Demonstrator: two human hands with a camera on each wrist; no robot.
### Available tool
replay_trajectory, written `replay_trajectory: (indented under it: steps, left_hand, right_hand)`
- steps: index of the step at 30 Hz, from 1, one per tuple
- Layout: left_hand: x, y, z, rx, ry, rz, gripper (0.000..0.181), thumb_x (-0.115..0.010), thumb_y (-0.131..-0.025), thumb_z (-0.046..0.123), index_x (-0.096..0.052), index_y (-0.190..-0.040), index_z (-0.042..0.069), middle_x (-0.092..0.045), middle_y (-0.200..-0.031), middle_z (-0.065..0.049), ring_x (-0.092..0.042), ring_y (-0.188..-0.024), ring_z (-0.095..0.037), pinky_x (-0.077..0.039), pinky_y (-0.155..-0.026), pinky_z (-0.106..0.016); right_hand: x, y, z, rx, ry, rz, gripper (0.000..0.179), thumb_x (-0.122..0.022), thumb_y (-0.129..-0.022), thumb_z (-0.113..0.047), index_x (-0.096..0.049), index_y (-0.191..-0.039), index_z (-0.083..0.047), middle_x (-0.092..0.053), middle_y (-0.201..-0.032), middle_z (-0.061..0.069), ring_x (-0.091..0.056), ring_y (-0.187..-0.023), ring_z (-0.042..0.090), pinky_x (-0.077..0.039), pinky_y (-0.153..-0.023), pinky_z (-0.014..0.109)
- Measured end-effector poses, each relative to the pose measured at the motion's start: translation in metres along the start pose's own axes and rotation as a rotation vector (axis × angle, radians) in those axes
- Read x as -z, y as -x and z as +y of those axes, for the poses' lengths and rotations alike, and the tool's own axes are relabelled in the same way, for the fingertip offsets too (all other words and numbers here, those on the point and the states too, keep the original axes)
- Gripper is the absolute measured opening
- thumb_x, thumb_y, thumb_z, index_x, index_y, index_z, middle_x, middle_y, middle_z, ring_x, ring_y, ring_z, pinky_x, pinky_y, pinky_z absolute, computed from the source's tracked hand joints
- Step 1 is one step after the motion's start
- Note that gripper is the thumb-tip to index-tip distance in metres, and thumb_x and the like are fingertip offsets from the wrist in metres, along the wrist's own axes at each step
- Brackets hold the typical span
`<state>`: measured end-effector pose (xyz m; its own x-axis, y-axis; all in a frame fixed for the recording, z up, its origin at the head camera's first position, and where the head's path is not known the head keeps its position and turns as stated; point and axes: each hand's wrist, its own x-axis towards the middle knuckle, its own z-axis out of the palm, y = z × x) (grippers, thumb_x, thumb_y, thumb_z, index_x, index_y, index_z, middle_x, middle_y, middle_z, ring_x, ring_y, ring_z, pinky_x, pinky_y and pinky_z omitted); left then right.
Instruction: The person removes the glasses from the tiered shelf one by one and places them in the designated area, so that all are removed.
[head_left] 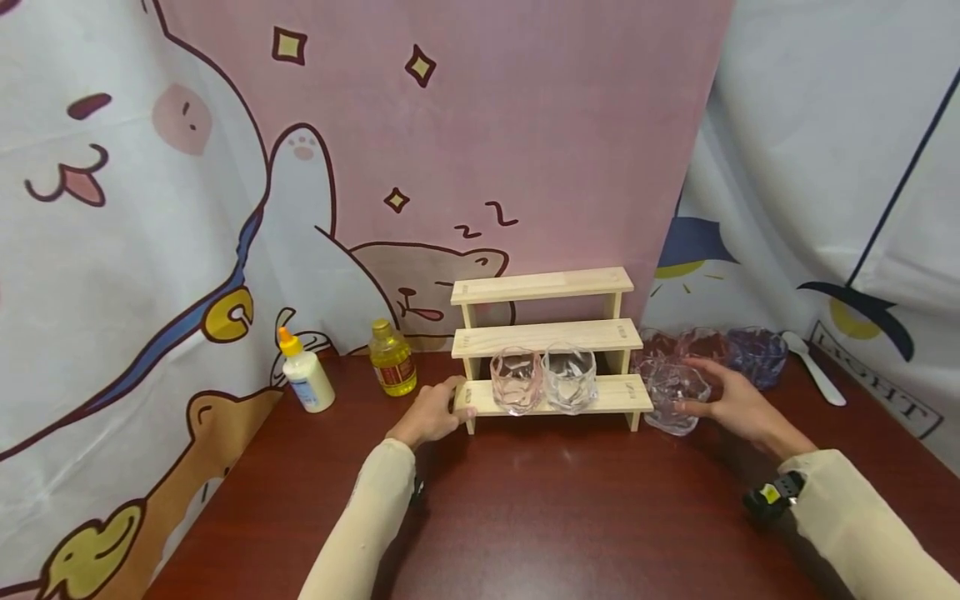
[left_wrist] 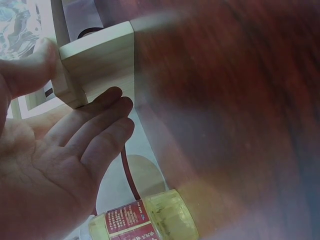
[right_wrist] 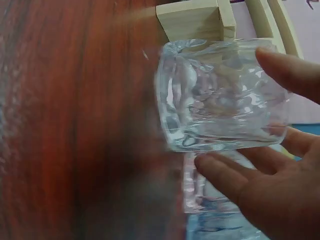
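Note:
My left hand [head_left: 433, 414] grips the left end of the bottom step of a three-tier wooden shelf [head_left: 547, 335]. In the left wrist view its thumb and fingers lie on either side of the wooden end [left_wrist: 100, 62]. A pink-tinted glass [head_left: 516, 382] and a clear glass [head_left: 568, 380] stand side by side on that bottom step. Just right of the shelf, my right hand [head_left: 738, 407] holds another clear glass [right_wrist: 225, 95] between thumb and fingers. Whether this glass touches the table cannot be told.
Behind the held glass are reddish glasses [head_left: 703, 343] and a bluish glass [head_left: 757, 354]. A white spoon [head_left: 816, 371] lies farther right. At left stand a yellow oil bottle [head_left: 393, 360] and a white glue bottle [head_left: 306, 375] with an orange cap. A printed cloth [head_left: 570, 150] hangs behind.

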<state>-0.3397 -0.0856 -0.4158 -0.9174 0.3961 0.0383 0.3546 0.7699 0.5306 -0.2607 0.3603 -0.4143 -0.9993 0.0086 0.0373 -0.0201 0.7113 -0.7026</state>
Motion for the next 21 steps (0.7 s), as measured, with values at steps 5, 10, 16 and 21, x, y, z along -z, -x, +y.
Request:
replay_trajectory:
  steps: [5, 10, 16, 21]
  left_hand:
    - [0.000, 0.000, -0.001, -0.002, -0.005, 0.008, 0.063, -0.073, -0.093, 0.026, -0.047, -0.146, 0.006, -0.068, -0.125, -0.021, -0.064, -0.103, -0.030, -0.050, -0.090, -0.043]
    - [0.000, -0.001, -0.001, 0.001, -0.011, 0.010, 0.063, -0.073, -0.093, 0.026, -0.047, -0.146, 0.006, -0.068, -0.126, -0.021, -0.064, -0.106, -0.029, -0.050, -0.092, -0.043]
    - [-0.001, -0.001, -0.001, -0.005, -0.012, 0.013, 0.063, -0.073, -0.093, 0.026, -0.047, -0.146, 0.005, -0.069, -0.125, -0.021, -0.064, -0.107, -0.031, -0.050, -0.093, -0.044]
    - [-0.001, -0.001, -0.001, -0.009, -0.007, 0.018, 0.063, -0.073, -0.093, 0.025, -0.047, -0.146, 0.005, -0.069, -0.124, -0.021, -0.065, -0.108, -0.031, -0.050, -0.094, -0.045]
  right_hand:
    - [0.005, 0.003, -0.016, 0.010, 0.149, 0.012, 0.101, -0.082, -0.080, -0.031, -0.024, -0.153, 0.008, -0.031, -0.151, 0.042, -0.033, -0.133, 0.063, -0.033, -0.101, 0.074]
    - [0.010, 0.008, -0.033, 0.031, 0.259, 0.045, 0.099, -0.082, -0.080, -0.035, -0.029, -0.151, 0.008, -0.036, -0.148, 0.040, -0.038, -0.131, 0.061, -0.036, -0.100, 0.073]
    - [0.007, 0.017, -0.053, 0.107, 0.291, 0.117, 0.086, -0.081, -0.082, -0.030, -0.039, -0.148, 0.005, -0.044, -0.145, 0.038, -0.044, -0.127, 0.059, -0.039, -0.097, 0.071]
    - [-0.003, 0.024, -0.072, 0.226, 0.236, 0.210, 0.071, -0.080, -0.082, -0.019, -0.049, -0.142, 0.001, -0.053, -0.139, 0.033, -0.054, -0.121, 0.054, -0.045, -0.092, 0.067]
